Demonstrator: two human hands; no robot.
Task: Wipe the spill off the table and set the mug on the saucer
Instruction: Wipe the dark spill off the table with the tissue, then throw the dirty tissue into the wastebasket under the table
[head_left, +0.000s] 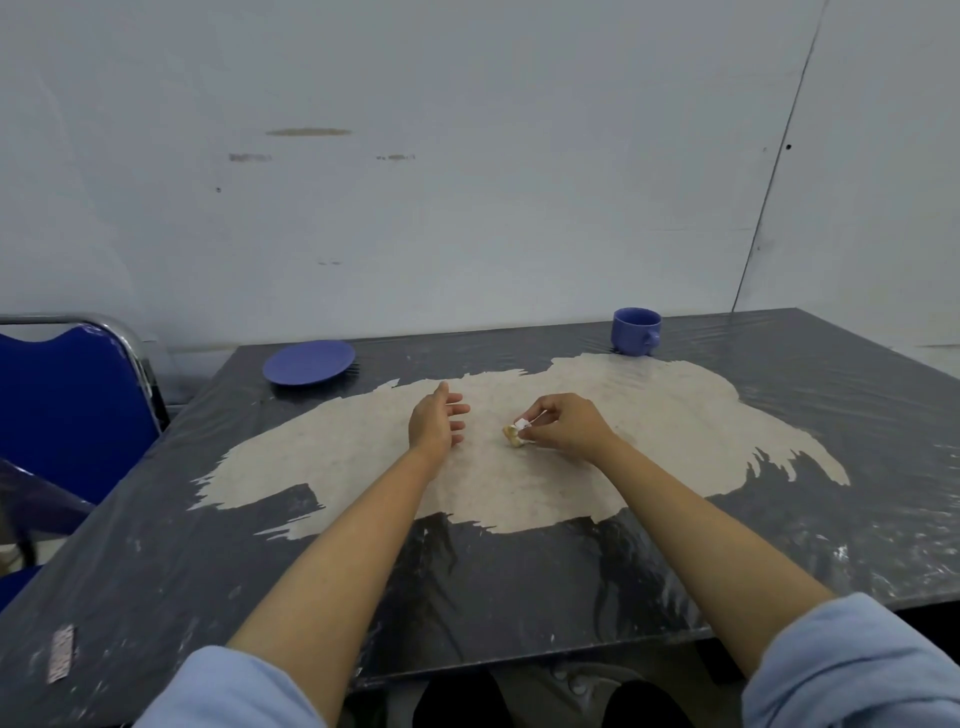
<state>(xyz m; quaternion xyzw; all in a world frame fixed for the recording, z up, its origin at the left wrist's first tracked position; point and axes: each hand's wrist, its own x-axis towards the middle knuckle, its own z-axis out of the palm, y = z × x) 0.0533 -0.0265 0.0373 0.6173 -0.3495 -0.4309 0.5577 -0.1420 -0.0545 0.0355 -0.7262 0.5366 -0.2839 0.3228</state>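
Observation:
A blue mug (636, 331) stands upright at the far right of the dark table (519, 582). A blue saucer (308, 362) lies at the far left, well apart from the mug. My right hand (563, 423) pinches a small crumpled wad of tissue (516, 434) against the tabletop near the middle. My left hand (435, 423) hovers beside it to the left, fingers apart and holding nothing. A wide pale beige patch (649, 410) spreads across the table's middle under both hands; whether it is wet I cannot tell.
The table is covered in wrinkled clear plastic film. A blue chair with a chrome frame (78, 405) stands at the table's left side. A grey wall (467, 156) rises right behind the table's far edge. A small patterned strip (61, 653) lies near the front left corner.

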